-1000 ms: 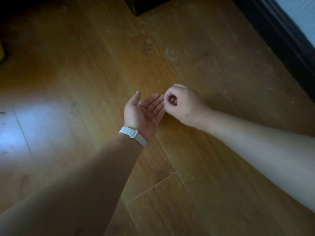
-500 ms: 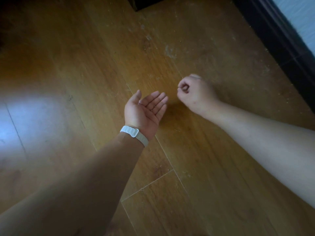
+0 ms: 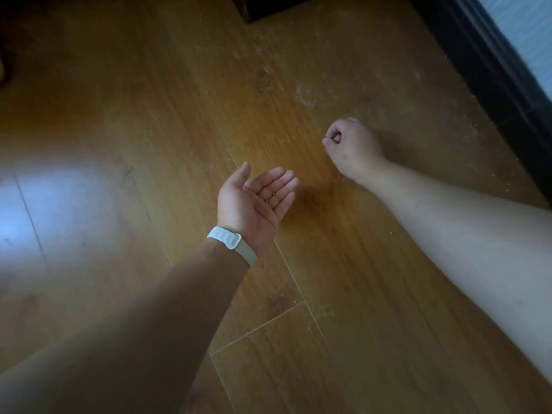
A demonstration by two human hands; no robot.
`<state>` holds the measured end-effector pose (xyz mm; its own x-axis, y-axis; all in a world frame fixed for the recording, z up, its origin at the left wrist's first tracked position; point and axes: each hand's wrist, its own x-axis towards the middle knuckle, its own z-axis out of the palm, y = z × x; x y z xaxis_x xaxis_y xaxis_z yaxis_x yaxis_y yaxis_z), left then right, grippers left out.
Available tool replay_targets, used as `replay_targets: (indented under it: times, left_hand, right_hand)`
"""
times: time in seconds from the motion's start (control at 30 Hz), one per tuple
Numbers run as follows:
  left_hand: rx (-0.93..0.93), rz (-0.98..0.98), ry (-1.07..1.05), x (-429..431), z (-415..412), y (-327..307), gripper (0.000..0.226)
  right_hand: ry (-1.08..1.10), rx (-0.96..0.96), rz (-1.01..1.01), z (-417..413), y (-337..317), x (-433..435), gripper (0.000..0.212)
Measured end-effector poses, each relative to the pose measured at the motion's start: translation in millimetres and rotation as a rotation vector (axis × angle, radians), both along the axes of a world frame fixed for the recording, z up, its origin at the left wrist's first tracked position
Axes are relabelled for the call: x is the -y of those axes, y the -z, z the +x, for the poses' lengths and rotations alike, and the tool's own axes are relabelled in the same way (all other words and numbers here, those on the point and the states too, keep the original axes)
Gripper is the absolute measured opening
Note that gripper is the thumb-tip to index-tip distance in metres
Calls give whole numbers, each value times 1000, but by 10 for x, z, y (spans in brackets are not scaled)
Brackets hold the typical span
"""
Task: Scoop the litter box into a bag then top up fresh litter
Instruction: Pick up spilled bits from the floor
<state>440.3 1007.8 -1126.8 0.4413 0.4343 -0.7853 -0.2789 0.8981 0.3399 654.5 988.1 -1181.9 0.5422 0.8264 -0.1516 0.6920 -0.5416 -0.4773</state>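
Observation:
My left hand [image 3: 254, 204] is held palm up over the wooden floor [image 3: 149, 115], fingers straight and relaxed, with a few tiny litter grains [image 3: 270, 199] lying on them. A white band [image 3: 231, 242] circles that wrist. My right hand [image 3: 352, 147] hovers low over the floor to the upper right, fingers curled and thumb pressed to the forefinger; nothing shows between them. Scattered litter crumbs [image 3: 280, 141] and dusty smears [image 3: 304, 94] dot the boards around it. No litter box, bag or scoop is in view.
A dark piece of furniture [image 3: 268, 6] stands at the top edge. A dark skirting or frame [image 3: 493, 73] runs along the right side, with a pale surface [image 3: 531, 28] beyond it. A bright patch of light [image 3: 53, 210] lies on the floor at left.
My right hand has drawn away from my left palm, up and to the right, staying curled. My left hand stays palm up in about the same place.

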Motion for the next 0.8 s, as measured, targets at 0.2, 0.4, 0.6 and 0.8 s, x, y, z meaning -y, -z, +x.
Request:
replay_targets:
  times: [0.2, 0.4, 0.6, 0.8]
  left_hand:
    - [-12, 9, 4, 28, -32, -26, 56]
    - [-46, 27, 4, 90, -44, -24, 57]
    - [1, 28, 41, 269, 42, -52, 56]
    - [39, -14, 64, 370, 64, -126, 56]
  right_hand:
    - [-57, 57, -88, -32, -54, -11, 17]
    - [-133, -49, -13, -368, -251, 182, 12]
    - [-276, -270, 120, -911, -575, 570, 8]
    - [-361, -265, 132, -1203, -679, 922, 2]
